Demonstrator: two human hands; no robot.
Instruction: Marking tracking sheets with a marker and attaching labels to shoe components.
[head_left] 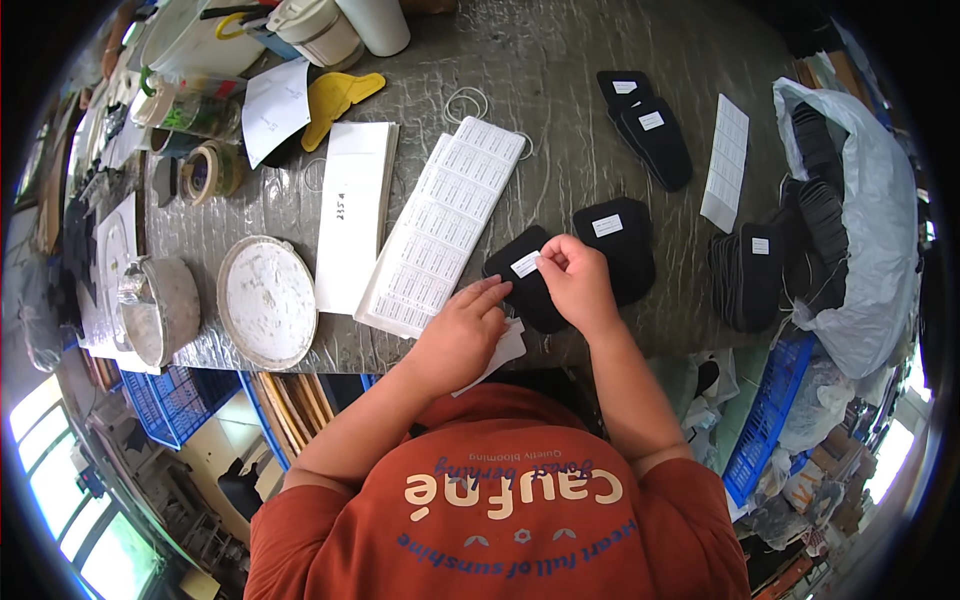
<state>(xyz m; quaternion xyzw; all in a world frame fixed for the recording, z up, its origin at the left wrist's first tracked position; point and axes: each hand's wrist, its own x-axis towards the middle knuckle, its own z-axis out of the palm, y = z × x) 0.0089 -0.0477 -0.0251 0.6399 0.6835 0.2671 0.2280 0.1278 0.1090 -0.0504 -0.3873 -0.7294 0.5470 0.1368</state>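
Just in front of me a black insole-shaped pad point(530, 296) lies on the table. My right hand point(580, 283) pinches the edge of a small white label point(524, 264) on the pad's upper part. The fingertips of my left hand point(470, 330) rest at the pad's left edge, fingers stretched out. To the right lies a stack of black pads point(632, 262), its top one bearing a white label. A pile of printed label sheets point(445, 220) lies to the left of my hands. A loose piece of white paper point(508, 345) is partly hidden behind my left hand.
More labelled black pads lie far right point(660, 140) and in a right-hand stack point(745, 280), beside a white plastic bag of pads point(865, 250). A single label sheet point(727, 160) lies nearby. At left are white cards point(350, 220), a round lid point(268, 300), a bucket point(165, 310) and tape rolls point(210, 172).
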